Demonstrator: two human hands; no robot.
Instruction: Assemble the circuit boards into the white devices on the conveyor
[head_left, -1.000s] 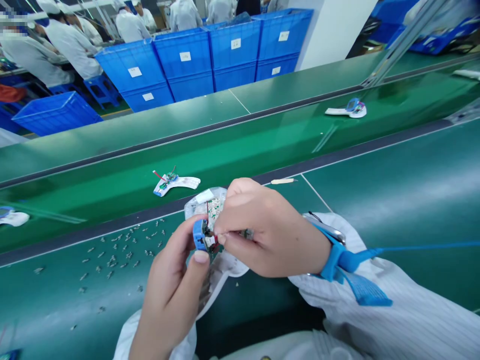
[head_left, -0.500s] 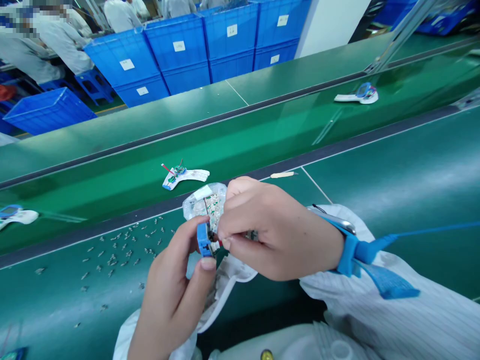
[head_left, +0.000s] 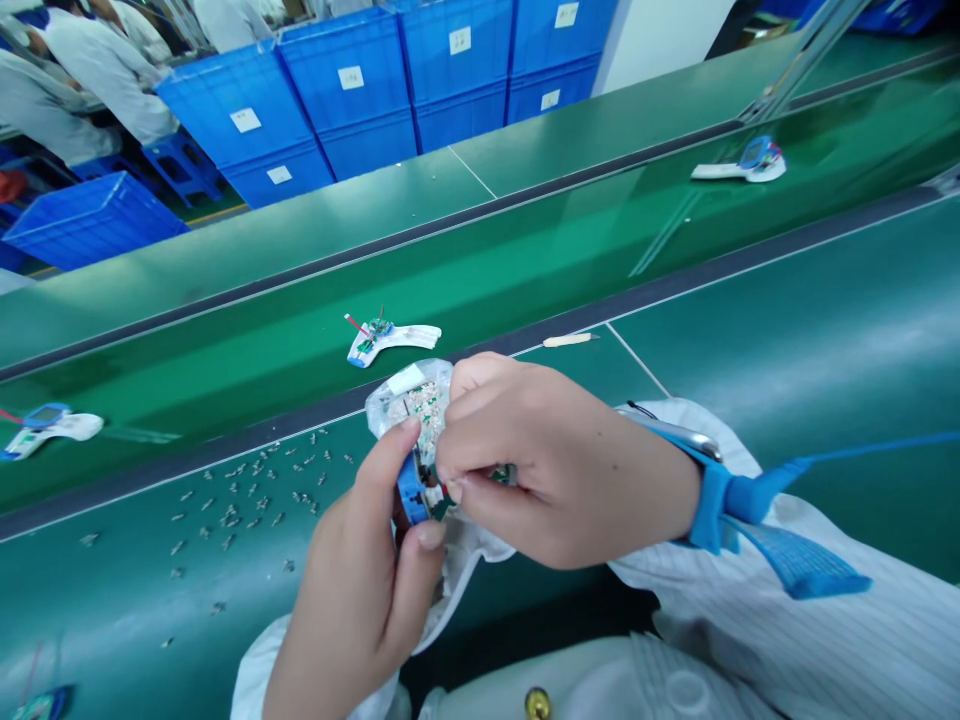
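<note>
My left hand (head_left: 352,580) grips a small blue-framed electronic module (head_left: 412,490) between thumb and fingers, its circuit-board side turned to the right. Against that side, my right hand (head_left: 547,460) is closed in a pinch on a small wire connector; a bit of red and white shows at the fingertips, the rest is covered. Part of a green circuit board (head_left: 504,474) peeks out below the right fingers. Just behind both hands lies a clear plastic bag (head_left: 382,408) of small parts, partly hidden by them.
Small metal parts (head_left: 231,516) lie scattered on the green bench to the left. White handle-shaped housings (head_left: 411,337) with electronics sit on the green conveyor (head_left: 540,270). A pale-handled tool (head_left: 568,340) rests near the bench edge. Blue bins (head_left: 345,120) and seated co-workers are beyond.
The housings on the conveyor have shifted right. My left hand has moved slightly right and tilted the blue module; the right hand keeps its pinch at it.
</note>
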